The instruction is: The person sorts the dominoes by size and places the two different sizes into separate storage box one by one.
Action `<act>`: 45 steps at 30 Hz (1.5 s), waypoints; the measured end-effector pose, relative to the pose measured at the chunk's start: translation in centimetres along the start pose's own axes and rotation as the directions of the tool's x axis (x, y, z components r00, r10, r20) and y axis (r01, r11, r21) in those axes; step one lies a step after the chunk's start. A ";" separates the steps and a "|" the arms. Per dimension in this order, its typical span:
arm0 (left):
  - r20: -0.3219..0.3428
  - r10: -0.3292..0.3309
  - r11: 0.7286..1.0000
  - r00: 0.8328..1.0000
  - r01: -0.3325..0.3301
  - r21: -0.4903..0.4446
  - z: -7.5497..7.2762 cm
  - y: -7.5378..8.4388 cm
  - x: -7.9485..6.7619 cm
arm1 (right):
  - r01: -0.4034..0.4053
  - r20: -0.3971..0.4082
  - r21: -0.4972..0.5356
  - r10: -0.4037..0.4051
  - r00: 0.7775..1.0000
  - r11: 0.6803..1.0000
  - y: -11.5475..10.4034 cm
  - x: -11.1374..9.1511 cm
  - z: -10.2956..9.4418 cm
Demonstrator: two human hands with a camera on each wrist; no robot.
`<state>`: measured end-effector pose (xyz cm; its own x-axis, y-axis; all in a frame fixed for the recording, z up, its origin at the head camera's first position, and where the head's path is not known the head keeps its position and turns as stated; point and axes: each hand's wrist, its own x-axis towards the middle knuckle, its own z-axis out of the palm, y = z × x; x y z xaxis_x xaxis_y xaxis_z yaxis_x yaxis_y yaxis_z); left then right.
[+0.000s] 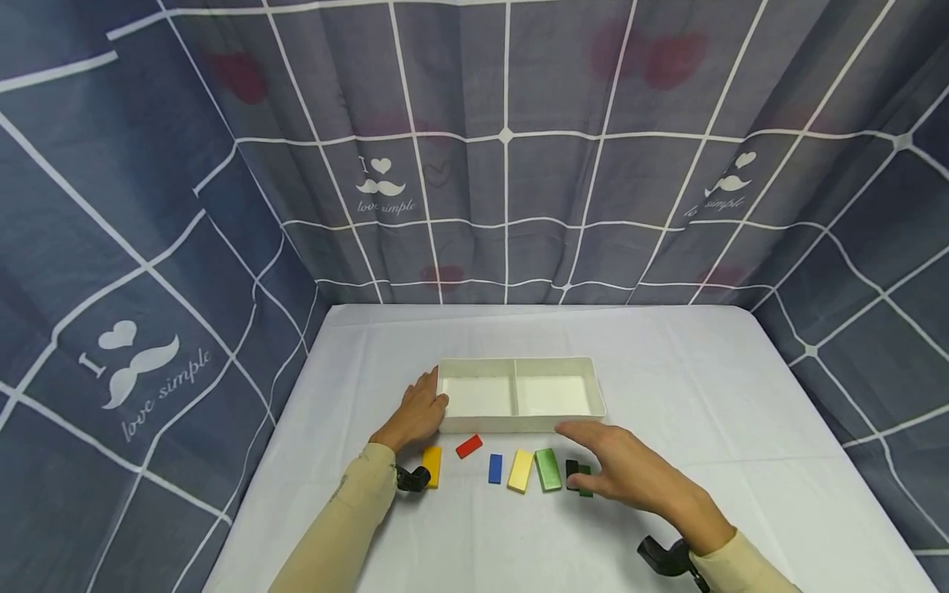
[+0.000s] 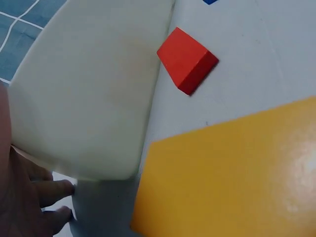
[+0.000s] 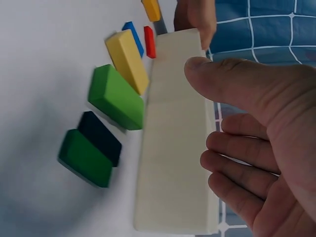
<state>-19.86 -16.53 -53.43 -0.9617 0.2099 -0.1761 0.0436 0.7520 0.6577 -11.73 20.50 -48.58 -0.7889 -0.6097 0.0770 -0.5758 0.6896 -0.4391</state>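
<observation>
At the left end of the white two-compartment box (image 1: 485, 424), my left hand (image 1: 415, 412) holds the end wall. Its thumb lies over the rim and its fingers are outside, as the left wrist view also shows. Spread and apart from the blocks, my right hand (image 1: 630, 465) hovers before the box's right half with nothing in its grasp. Under its thumb are a black block (image 3: 98, 136) and a dark green block (image 3: 84, 160), side by side. Nearby lie a light green block (image 1: 548, 469) and a pale yellow block (image 1: 521, 471).
Farther left are a blue block (image 1: 495, 469), a red block (image 1: 469, 446) and an orange-yellow block (image 1: 432, 467) beside my left wrist. A white cloth covers the table (image 1: 667, 362). Grey checked curtains (image 1: 460, 181) hang behind and at both sides.
</observation>
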 end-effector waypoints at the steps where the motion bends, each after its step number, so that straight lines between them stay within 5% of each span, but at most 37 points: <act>1: 0.004 -0.007 1.000 1.000 0.007 0.001 0.0 0.1 0.0 | -0.008 0.009 0.006 0.008 1.000 1.000 0.1 0.0 0.2; 20: 0.018 -0.049 0.999 0.999 0.049 -0.023 0.1 0.1 0.4 | 0.013 0.053 0.029 -0.014 0.998 1.000 1.1 1.2 3.9; 45: -0.007 -0.022 0.999 1.000 0.022 -0.039 0.5 -0.1 0.6 | 0.032 0.056 0.002 -0.032 0.998 0.999 1.4 1.7 5.4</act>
<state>-20.28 -16.19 -53.91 -0.9643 0.1890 -0.1856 0.0121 0.7313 0.6819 -12.71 18.30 -53.85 -0.7567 -0.6524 0.0407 -0.6003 0.6689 -0.4385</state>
